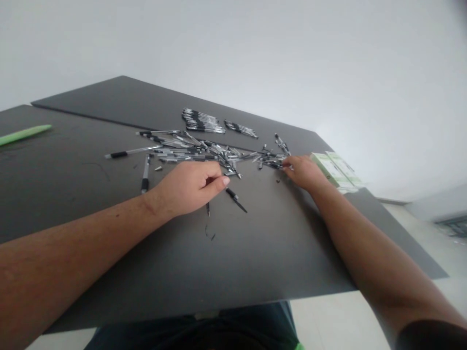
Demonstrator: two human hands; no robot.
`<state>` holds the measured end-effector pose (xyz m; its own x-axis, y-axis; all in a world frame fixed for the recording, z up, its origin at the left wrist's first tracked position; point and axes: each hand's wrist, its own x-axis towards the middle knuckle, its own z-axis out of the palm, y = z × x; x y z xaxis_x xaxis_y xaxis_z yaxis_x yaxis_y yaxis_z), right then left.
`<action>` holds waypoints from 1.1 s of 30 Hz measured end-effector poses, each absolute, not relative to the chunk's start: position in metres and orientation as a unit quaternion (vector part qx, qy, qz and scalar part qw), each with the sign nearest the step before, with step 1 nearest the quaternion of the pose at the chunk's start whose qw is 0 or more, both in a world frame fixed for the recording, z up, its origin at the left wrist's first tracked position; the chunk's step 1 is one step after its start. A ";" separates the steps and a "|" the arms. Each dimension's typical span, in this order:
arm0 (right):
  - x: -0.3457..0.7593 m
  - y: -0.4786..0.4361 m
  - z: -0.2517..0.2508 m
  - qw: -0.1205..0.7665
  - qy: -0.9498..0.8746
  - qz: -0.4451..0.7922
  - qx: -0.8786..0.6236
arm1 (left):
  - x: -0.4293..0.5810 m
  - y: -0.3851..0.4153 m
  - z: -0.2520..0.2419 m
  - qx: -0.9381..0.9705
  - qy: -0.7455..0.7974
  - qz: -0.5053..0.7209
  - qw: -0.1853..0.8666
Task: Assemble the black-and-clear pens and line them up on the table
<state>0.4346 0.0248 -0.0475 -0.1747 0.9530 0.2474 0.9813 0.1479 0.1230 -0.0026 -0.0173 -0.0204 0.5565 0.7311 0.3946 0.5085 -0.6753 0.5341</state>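
My left hand [193,187] is over the middle of the table, thumb and fingers curled together. Whatever is between them is hidden. A dark pointed tip [208,209] shows under this hand; I cannot tell if it is gripped or lying there. Just right of the thumb lies a black piece with a pointed end [236,199]. My right hand [304,171] has its fingers bent together at the right edge of a heap of small black and clear pen parts [268,158]; what they pinch cannot be made out. Between the hands spreads a loose pile of clear pens with black grips [182,150].
Behind the pile lie a large row of pens [202,120] and a smaller row [241,129]. Green-and-white boxes [335,170] stand beyond my right hand. A green object [25,133] lies at far left. A single pen [145,175] and a small cone-shaped tip [158,168] lie near my left wrist.
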 end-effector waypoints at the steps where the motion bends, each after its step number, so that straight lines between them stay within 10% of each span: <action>1: 0.434 0.025 -0.048 0.051 -0.758 -0.124 -0.639 | -0.003 -0.017 -0.020 0.863 0.360 0.304 0.182; 26: 0.424 0.005 0.018 0.118 -0.687 -0.098 -0.710 | -0.002 -0.019 -0.018 0.871 0.356 0.289 0.175; 33: 0.428 0.030 -0.007 0.018 -0.697 -0.153 -0.700 | -0.004 -0.016 -0.020 0.872 0.363 0.283 0.169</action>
<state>0.4282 0.0304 -0.0070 -0.0187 0.9709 0.2389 0.9816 -0.0275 0.1889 -0.0045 -0.0164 -0.0198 0.5767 0.7277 0.3711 0.5362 -0.6800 0.5001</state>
